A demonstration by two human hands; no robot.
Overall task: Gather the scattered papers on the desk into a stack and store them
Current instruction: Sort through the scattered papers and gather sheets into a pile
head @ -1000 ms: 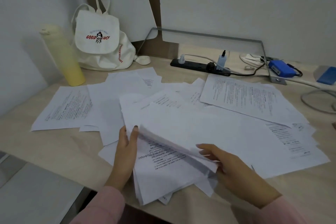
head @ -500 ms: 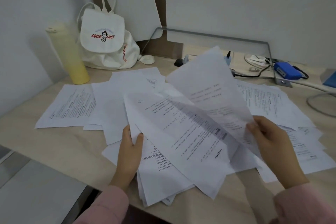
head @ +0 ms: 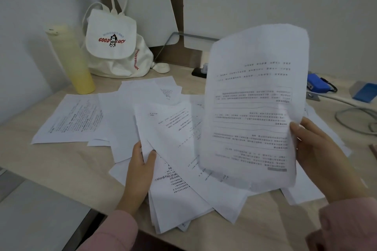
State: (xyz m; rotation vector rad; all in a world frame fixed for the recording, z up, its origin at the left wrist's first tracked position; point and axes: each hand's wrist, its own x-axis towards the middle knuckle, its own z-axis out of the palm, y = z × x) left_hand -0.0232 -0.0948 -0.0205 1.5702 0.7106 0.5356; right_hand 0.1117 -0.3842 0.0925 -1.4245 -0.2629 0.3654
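One printed sheet [head: 253,108] is held upright above the desk [head: 61,165], pinched at its right edge by the right hand [head: 318,155]. The near pile [head: 177,199] is gripped at its left edge by the left hand [head: 140,169]. Other papers [head: 69,120] are spread flat behind; a yellow bottle [head: 71,61] and white backpack [head: 114,47] are seen back left.

Printed papers [head: 73,120] lie spread and overlapping across a light wooden desk [head: 61,169] set against a white wall, with a thicker pile [head: 177,199] fanned out down to its front edge. At the back left a pale yellow bottle [head: 75,63] stands upright just beside a slumped white canvas backpack [head: 114,47]; a black power strip [head: 197,72], a blue device [head: 317,85] and a looped grey cable [head: 346,110] lie along the back right
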